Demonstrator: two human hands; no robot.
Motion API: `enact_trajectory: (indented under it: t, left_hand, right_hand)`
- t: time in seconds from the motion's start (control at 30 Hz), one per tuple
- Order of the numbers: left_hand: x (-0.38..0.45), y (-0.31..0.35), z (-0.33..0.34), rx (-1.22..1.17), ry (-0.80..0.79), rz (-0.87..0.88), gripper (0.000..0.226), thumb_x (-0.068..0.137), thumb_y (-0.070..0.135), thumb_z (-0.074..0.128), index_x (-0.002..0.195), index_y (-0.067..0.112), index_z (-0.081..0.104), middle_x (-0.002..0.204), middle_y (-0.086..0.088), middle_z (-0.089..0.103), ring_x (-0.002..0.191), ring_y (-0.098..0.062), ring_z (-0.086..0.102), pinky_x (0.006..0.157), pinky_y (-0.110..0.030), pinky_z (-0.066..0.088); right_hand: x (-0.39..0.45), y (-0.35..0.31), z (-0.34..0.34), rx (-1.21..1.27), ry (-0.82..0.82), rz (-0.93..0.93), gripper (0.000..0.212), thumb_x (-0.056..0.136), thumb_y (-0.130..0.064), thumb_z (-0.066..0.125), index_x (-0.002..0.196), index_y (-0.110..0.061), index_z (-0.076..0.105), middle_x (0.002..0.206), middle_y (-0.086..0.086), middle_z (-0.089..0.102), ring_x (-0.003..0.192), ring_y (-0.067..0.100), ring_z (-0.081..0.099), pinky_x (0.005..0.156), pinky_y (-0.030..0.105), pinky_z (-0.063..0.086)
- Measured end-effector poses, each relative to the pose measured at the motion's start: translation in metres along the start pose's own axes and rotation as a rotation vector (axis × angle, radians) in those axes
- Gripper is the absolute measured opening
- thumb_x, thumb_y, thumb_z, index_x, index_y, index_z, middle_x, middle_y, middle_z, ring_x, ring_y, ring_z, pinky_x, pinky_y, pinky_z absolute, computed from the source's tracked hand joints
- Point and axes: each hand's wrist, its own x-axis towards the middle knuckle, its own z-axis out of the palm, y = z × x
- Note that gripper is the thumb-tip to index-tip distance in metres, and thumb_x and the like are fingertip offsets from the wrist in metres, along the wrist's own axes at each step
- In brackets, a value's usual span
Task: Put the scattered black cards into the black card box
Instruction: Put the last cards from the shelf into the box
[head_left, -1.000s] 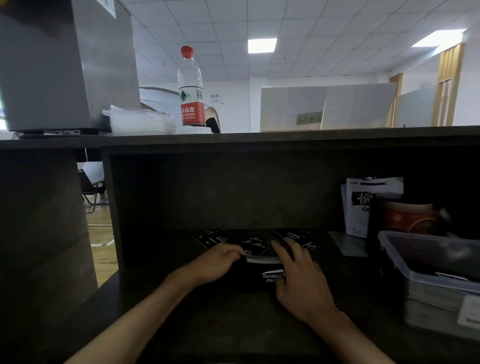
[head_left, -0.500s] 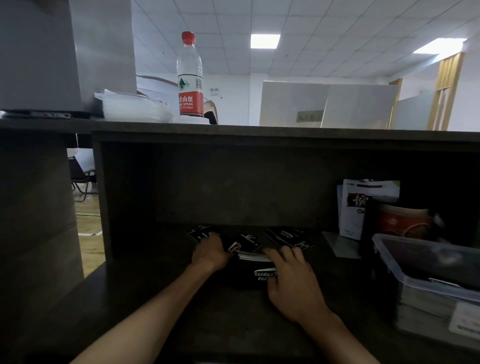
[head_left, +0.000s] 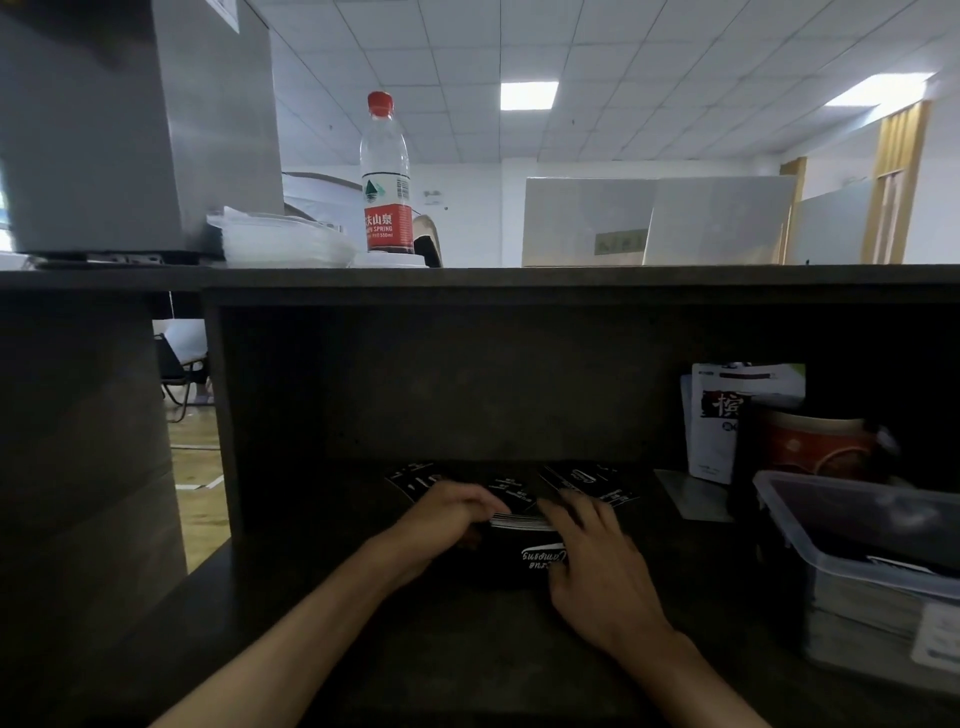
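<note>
- Both grips close around one target: the left hand (head_left: 451, 512) curls at the left end of the black card box (head_left: 519, 553), the right hand (head_left: 597, 561) lies across its right side.
- A card stack (head_left: 519, 521) shows in the box, on the dark counter (head_left: 467, 649).
- Scattered black cards (head_left: 587, 480) lie just behind the hands.

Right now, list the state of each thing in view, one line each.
black card box: open, stack of cards showing at its top
loose black cards: lying flat behind the box
left hand: on the stack's left end
right hand: resting on the box
water bottle: upright, capped
</note>
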Motion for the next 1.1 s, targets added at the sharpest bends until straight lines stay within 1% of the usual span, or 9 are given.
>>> enact_trajectory:
  t: [0.13, 0.2, 0.33, 0.47, 0.57, 0.77, 0.87, 1.0, 1.1]
  left_hand:
    - [0.023, -0.009, 0.002, 0.028, 0.237, -0.053, 0.020, 0.097, 0.015, 0.050, 0.092, 0.016, 0.070, 0.098, -0.007, 0.072, 0.087, -0.017, 0.068, 0.080, -0.030, 0.052]
    - [0.037, -0.018, -0.004, 0.380, 0.370, -0.056, 0.013, 0.092, 0.032, 0.061, 0.093, 0.020, 0.067, 0.104, -0.005, 0.070, 0.100, -0.022, 0.066, 0.091, -0.035, 0.051]
    - [0.045, -0.031, -0.004, 0.892, 0.352, -0.188, 0.050, 0.081, 0.059, 0.064, 0.117, 0.025, 0.062, 0.131, -0.007, 0.055, 0.122, -0.028, 0.051, 0.100, -0.039, 0.043]
    - [0.046, -0.036, -0.001, 0.827, 0.438, -0.073, 0.049, 0.080, 0.046, 0.072, 0.118, 0.020, 0.058, 0.127, -0.008, 0.056, 0.118, -0.028, 0.054, 0.098, -0.038, 0.045]
    - [0.041, -0.031, -0.005, 0.502, 0.481, 0.063, 0.020, 0.085, 0.018, 0.070, 0.102, 0.019, 0.062, 0.107, -0.003, 0.068, 0.106, -0.023, 0.064, 0.092, -0.036, 0.050]
    - [0.014, -0.020, -0.007, 0.193, 0.233, 0.210, 0.027, 0.093, 0.006, 0.060, 0.086, 0.029, 0.072, 0.093, 0.007, 0.073, 0.093, -0.004, 0.067, 0.087, -0.026, 0.054]
    - [-0.001, -0.010, 0.009, 0.010, 0.143, 0.130, 0.032, 0.099, 0.016, 0.051, 0.087, 0.034, 0.074, 0.096, 0.011, 0.073, 0.091, -0.001, 0.068, 0.073, -0.015, 0.051]
    - [0.004, -0.002, 0.051, -0.191, 0.124, -0.111, 0.024, 0.099, 0.037, 0.044, 0.113, 0.030, 0.064, 0.108, -0.001, 0.066, 0.093, -0.014, 0.067, 0.071, -0.025, 0.054]
    - [0.021, -0.001, 0.055, -0.213, 0.137, -0.162, 0.024, 0.100, 0.028, 0.045, 0.117, 0.024, 0.063, 0.110, -0.002, 0.065, 0.096, -0.015, 0.065, 0.071, -0.025, 0.052]
  right_hand:
    - [0.002, 0.003, 0.002, 0.005, -0.008, -0.005, 0.060, 0.091, -0.026, 0.052, 0.147, -0.036, 0.032, 0.141, -0.010, 0.033, 0.135, 0.011, 0.023, 0.108, 0.036, 0.038]
    - [0.003, 0.003, 0.003, 0.001, -0.006, -0.006, 0.059, 0.091, -0.028, 0.052, 0.146, -0.036, 0.033, 0.138, -0.010, 0.034, 0.132, 0.011, 0.025, 0.106, 0.036, 0.039]
    - [0.004, 0.004, 0.004, -0.003, -0.011, -0.007, 0.058, 0.090, -0.031, 0.052, 0.145, -0.037, 0.032, 0.136, -0.010, 0.034, 0.130, 0.011, 0.027, 0.104, 0.036, 0.040]
    - [0.003, 0.003, 0.003, -0.022, -0.007, -0.003, 0.058, 0.090, -0.031, 0.050, 0.145, -0.037, 0.032, 0.136, -0.010, 0.035, 0.129, 0.012, 0.027, 0.103, 0.036, 0.041]
    - [0.003, 0.002, 0.002, -0.024, -0.010, 0.004, 0.058, 0.090, -0.032, 0.051, 0.145, -0.036, 0.031, 0.138, -0.009, 0.034, 0.130, 0.012, 0.027, 0.104, 0.036, 0.041]
    - [0.003, -0.002, -0.002, 0.045, -0.024, 0.064, 0.092, 0.089, -0.029, 0.060, 0.156, -0.035, -0.003, 0.159, -0.007, 0.005, 0.146, 0.014, 0.011, 0.117, 0.042, 0.030]
    - [0.001, -0.002, -0.001, 0.000, -0.020, 0.023, 0.078, 0.090, -0.026, 0.055, 0.155, -0.033, 0.013, 0.158, -0.005, 0.013, 0.146, 0.015, 0.007, 0.119, 0.040, 0.026]
    - [0.001, 0.000, 0.001, -0.019, -0.026, 0.037, 0.063, 0.092, -0.028, 0.053, 0.149, -0.031, 0.027, 0.144, -0.005, 0.029, 0.139, 0.015, 0.018, 0.114, 0.038, 0.031]
    - [0.002, 0.001, 0.001, -0.026, -0.033, 0.064, 0.064, 0.092, -0.031, 0.053, 0.149, -0.031, 0.026, 0.142, -0.004, 0.028, 0.135, 0.015, 0.021, 0.111, 0.039, 0.034]
